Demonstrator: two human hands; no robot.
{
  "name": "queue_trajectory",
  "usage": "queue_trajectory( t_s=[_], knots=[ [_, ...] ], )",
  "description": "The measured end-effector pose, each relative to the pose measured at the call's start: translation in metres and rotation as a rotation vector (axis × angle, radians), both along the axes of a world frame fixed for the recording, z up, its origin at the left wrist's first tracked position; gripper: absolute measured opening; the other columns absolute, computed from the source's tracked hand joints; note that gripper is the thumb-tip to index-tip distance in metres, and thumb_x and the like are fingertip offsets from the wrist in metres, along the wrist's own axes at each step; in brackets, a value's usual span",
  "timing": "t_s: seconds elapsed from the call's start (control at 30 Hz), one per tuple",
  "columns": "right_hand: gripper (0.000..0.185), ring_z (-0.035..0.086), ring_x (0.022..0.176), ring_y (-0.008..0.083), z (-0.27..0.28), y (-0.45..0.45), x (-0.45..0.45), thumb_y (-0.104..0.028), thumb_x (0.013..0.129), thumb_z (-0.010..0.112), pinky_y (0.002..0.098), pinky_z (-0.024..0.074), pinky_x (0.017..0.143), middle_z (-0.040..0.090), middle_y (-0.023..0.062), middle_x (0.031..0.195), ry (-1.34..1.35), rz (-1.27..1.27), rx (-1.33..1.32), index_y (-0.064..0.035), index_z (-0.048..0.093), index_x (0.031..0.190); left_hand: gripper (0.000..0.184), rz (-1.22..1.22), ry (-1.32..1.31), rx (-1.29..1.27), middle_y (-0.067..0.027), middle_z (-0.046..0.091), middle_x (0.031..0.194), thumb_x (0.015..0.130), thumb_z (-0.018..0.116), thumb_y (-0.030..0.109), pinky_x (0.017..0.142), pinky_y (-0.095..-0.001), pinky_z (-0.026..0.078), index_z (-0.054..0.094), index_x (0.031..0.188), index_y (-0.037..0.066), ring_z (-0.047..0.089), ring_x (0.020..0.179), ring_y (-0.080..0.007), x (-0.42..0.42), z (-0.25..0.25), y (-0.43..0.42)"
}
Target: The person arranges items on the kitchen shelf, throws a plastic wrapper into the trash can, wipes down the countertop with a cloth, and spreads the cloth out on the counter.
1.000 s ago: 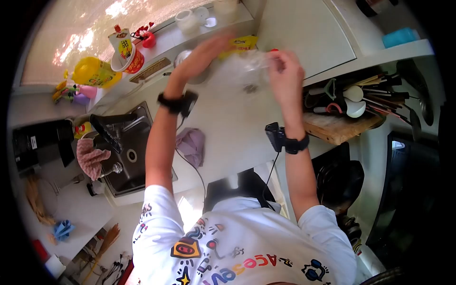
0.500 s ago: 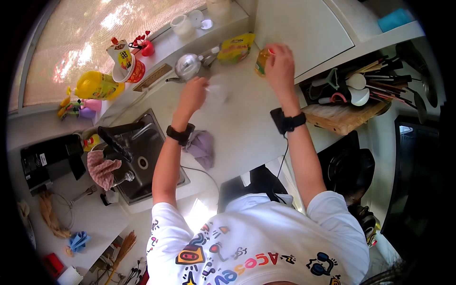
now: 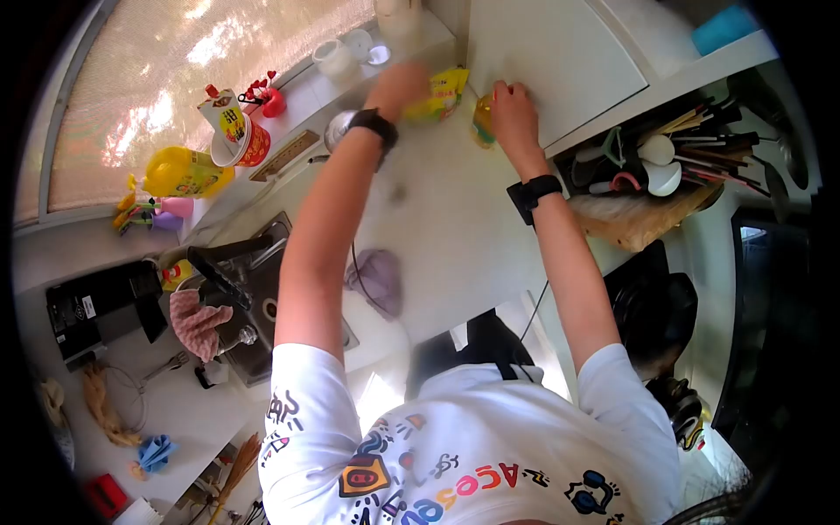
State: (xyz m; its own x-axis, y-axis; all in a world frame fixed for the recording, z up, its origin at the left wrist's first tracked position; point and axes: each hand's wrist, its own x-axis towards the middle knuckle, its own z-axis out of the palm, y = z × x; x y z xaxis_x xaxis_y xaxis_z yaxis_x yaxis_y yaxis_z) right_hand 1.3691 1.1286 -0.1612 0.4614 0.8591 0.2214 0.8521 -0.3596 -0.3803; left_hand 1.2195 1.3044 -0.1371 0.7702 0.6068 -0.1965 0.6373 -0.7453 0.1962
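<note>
My right hand (image 3: 514,114) is closed around the top of a small bottle (image 3: 482,122) with amber contents and a partly green label, at the back of the counter by the white cabinet. My left hand (image 3: 404,89), smeared by motion, reaches over the yellow packet (image 3: 450,93) near the window ledge. Whether its fingers grip anything cannot be made out. Behind my left wrist, a metal teapot (image 3: 338,131) is mostly covered. A crumpled purple cloth (image 3: 376,282) lies on the counter beside the sink.
A steel sink (image 3: 282,229) lies to the left with a pink cloth (image 3: 199,322). Along the window ledge stand a yellow bottle (image 3: 185,172), a red-and-white tub (image 3: 248,145) and jars (image 3: 333,59). Utensils (image 3: 662,166) and a wooden board (image 3: 632,226) fill the right-hand shelf.
My left hand has moved forward and right, from in front of the teapot to over the yellow packet. My right hand stays at the bottle, which has shifted slightly.
</note>
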Motion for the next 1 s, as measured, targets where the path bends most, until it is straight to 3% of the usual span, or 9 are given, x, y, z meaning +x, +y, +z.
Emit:
queue_trajectory(
  t_s=[0.07,0.2,0.3,0.57,0.8,0.93,1.0],
  knots=[
    [0.019,0.063,0.091,0.0377,0.004,0.007,0.003,-0.008,0.087,0.058,0.0442,0.0547,0.074,0.057,0.0206,0.105,-0.016,0.006,-0.016,-0.0005,0.057,0.105,0.02,-0.023,-0.011,0.092,-0.0215,0.068,0.1,0.081,0.063,0.015,0.082,-0.0465,0.054,0.067,0.095,0.001,0.066,0.096,-0.0378,0.012,-0.017,0.005],
    [0.02,0.063,0.091,0.038,0.005,0.017,0.007,-0.008,0.086,0.059,0.0435,0.0546,0.075,0.057,0.0208,0.104,-0.036,0.024,-0.001,0.0001,0.057,0.105,0.014,-0.072,-0.209,0.255,-0.0199,0.07,0.087,0.082,0.059,0.008,0.07,-0.0465,0.056,0.069,0.087,0.001,0.069,0.081,-0.0379,0.0,0.007,-0.005],
    [0.021,0.064,0.09,0.038,0.008,0.034,0.005,-0.009,0.085,0.061,0.0432,0.0546,0.076,0.058,0.0203,0.103,0.01,-0.002,-0.045,0.0001,0.058,0.104,0.014,0.059,-0.044,0.143,-0.0199,0.07,0.088,0.082,0.059,0.007,0.072,-0.0464,0.056,0.069,0.089,0.001,0.069,0.084,-0.0378,-0.002,0.015,0.014],
    [0.014,0.065,0.088,0.0359,0.031,0.099,0.004,-0.007,0.083,0.06,0.043,0.0553,0.074,0.061,0.0197,0.098,-0.129,0.047,0.031,-0.0007,0.062,0.096,0.011,0.127,-0.088,0.227,-0.0182,0.07,0.089,0.079,0.066,0.009,0.072,-0.0433,0.057,0.069,0.088,0.004,0.069,0.087,-0.0346,-0.004,-0.015,0.032],
    [0.016,0.066,0.087,0.0372,0.021,0.126,0.014,-0.006,0.086,0.057,0.0429,0.0557,0.073,0.064,0.023,0.096,-0.143,0.143,-0.032,0.0021,0.063,0.098,0.012,0.122,-0.107,0.236,-0.0171,0.07,0.094,0.082,0.064,0.014,0.074,-0.0436,0.056,0.069,0.089,0.006,0.069,0.091,-0.0351,-0.012,-0.015,0.044],
    [0.017,0.065,0.088,0.0386,0.003,0.135,0.017,-0.007,0.09,0.054,0.0441,0.0555,0.075,0.063,0.0232,0.099,-0.123,0.086,-0.061,0.0001,0.063,0.103,0.018,0.168,-0.11,0.116,-0.0164,0.07,0.098,0.086,0.058,0.016,0.081,-0.0475,0.054,0.07,0.098,0.009,0.067,0.095,-0.0372,-0.034,0.039,0.05],
    [0.016,0.064,0.088,0.0415,-0.009,0.132,0.021,-0.012,0.09,0.057,0.0476,0.0537,0.075,0.063,0.0242,0.094,-0.07,0.109,0.049,-0.0002,0.061,0.1,0.022,0.194,-0.061,0.074,-0.0166,0.07,0.101,0.088,0.057,0.019,0.084,-0.0477,0.052,0.07,0.103,0.009,0.066,0.097,-0.0379,-0.049,0.066,0.063]
  ],
)
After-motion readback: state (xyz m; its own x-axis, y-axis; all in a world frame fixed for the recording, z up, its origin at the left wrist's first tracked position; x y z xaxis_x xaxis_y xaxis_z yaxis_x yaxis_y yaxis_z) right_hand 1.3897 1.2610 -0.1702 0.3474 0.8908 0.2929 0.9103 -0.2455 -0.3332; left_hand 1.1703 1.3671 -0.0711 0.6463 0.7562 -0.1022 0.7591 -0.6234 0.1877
